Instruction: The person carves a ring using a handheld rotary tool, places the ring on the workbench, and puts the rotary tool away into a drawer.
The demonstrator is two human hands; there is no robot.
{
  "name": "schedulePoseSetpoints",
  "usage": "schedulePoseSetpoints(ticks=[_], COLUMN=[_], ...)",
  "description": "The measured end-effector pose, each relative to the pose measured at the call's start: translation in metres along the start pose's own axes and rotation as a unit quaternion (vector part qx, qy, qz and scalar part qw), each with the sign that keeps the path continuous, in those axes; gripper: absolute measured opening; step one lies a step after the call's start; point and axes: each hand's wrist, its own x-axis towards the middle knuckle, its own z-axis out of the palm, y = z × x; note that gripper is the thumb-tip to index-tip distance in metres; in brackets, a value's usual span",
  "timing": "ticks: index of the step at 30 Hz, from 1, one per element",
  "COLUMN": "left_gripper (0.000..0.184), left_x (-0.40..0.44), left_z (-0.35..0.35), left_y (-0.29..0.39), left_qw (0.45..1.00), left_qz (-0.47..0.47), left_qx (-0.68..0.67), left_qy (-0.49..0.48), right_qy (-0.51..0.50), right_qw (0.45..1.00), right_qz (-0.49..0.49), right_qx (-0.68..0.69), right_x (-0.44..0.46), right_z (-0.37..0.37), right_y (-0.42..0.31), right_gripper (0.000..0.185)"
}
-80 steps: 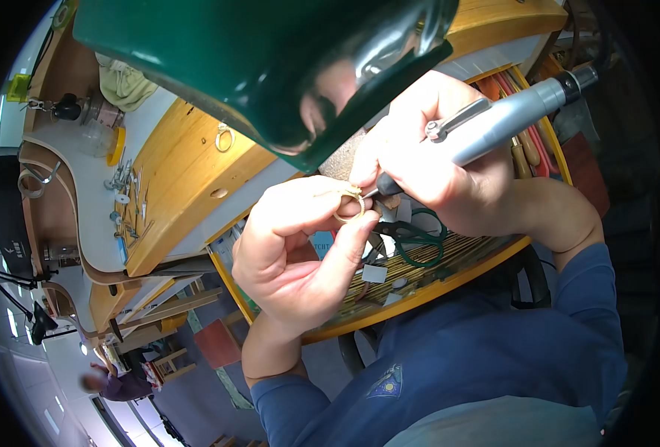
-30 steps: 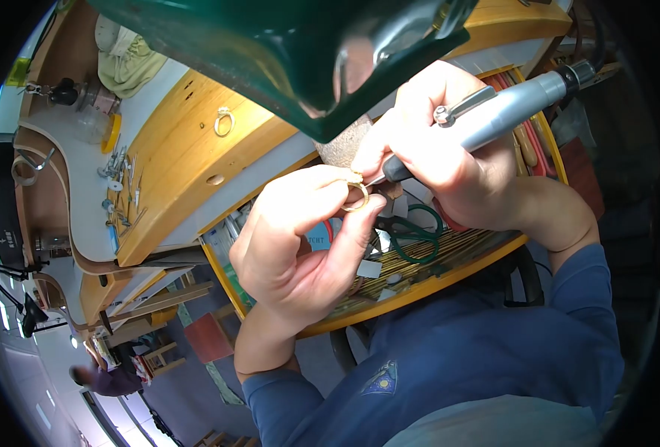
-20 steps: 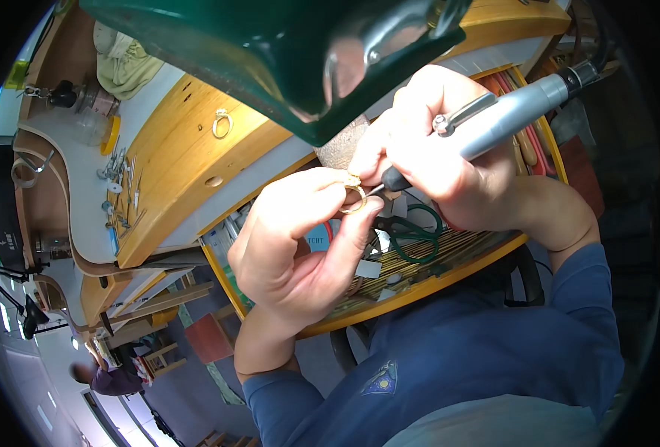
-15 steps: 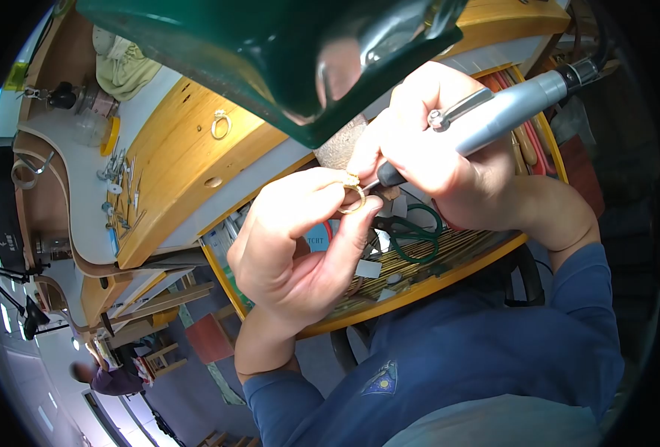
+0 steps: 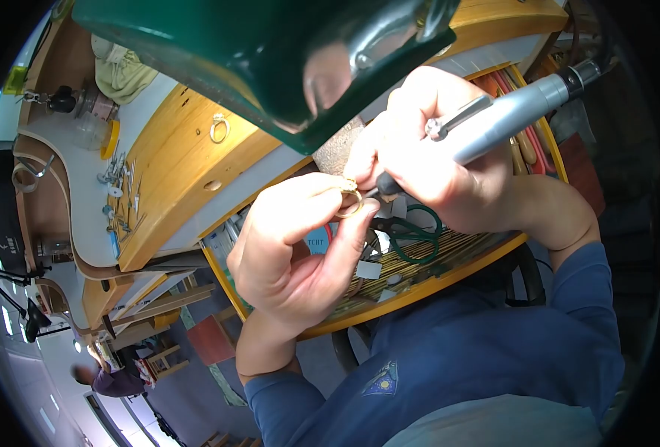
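Observation:
Between thumb and fingers, my left hand (image 5: 292, 249) pinches a gold ring (image 5: 359, 203) with a raised setting. A grey rotary handpiece (image 5: 509, 119) is gripped pen-like in my right hand (image 5: 441, 164). Its thin bit, beyond the black collar (image 5: 387, 183), points at the inside of the ring; whether it touches I cannot tell. Some fingertips of the right hand come close to the ring's top. A second ring (image 5: 219, 128) with a light stone stands on the wooden bench edge (image 5: 173, 160).
A green lamp hood (image 5: 270, 67) hangs low over the hands. Under them a drawer (image 5: 449, 276) holds green-handled scissors (image 5: 419, 242) and small pieces. Burs (image 5: 132, 190), a yellow-lidded jar (image 5: 95, 128) and a cloth (image 5: 123, 71) lie left. Far off, another person (image 5: 117, 380) stands.
The handpiece and my right hand have shifted very slightly, and the ring has tilted a little in my left fingers. Both grips stay the same.

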Motion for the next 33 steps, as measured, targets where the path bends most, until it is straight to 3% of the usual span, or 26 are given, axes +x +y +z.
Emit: schedulePoseSetpoints(ticks=[26,33], left_gripper=[0.038,0.039], left_x=[-0.0006,-0.0007], left_z=[-0.0011,-0.0017], left_y=[0.0006,0.0009], left_qw=[1.000,1.000], left_qz=[-0.005,-0.006], left_qx=[0.000,0.001], left_qy=[-0.012,-0.019], right_qy=[0.017,0.012], right_qw=[0.999,0.999], right_qz=[0.029,-0.013], right_qx=[0.033,0.030], right_x=[-0.0009,-0.0015], right_z=[0.0016,0.0005], right_y=[-0.0005,0.0070], right_gripper=[0.018,0.018])
